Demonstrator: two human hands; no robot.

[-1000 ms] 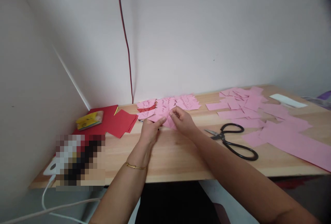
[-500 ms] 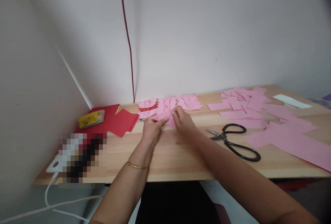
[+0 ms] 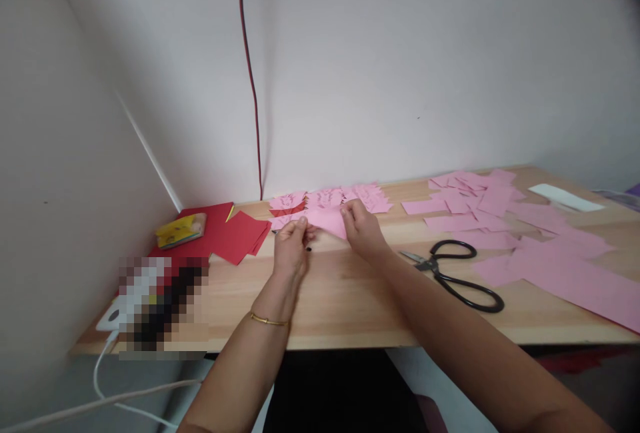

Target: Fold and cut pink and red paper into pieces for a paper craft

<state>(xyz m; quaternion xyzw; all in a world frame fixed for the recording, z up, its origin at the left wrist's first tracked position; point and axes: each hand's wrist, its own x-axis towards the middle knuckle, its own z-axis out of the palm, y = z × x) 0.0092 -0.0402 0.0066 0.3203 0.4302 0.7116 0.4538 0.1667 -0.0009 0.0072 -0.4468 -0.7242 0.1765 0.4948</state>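
Between my two hands a piece of pink paper [image 3: 327, 221] is stretched out above the table. My left hand [image 3: 291, 243] pinches its left end between thumb and fingers, a gold bangle on that wrist. At the right end my right hand [image 3: 361, 223] is closed on the same paper. Just beyond lie rows of cut pink paper pieces [image 3: 367, 198] with jagged edges, and a red strip [image 3: 287, 210] among them. A dark-tipped pen-like thing shows only in part under my left hand. Scissors [image 3: 430, 264] with black loop handles lie right of my right hand.
Loose pink paper strips [image 3: 480, 201] and a larger pink sheet [image 3: 585, 280] cover the table's right side, near a white strip [image 3: 565, 197]. Red paper [image 3: 240, 238] and a yellow packet [image 3: 180, 230] lie at left. A blurred-out patch hides things at front left. The wall stands behind.
The pink paper was bunched between my hands and is now spread out flatter. My hands have moved slightly apart. The scissors and the other papers stay in place.
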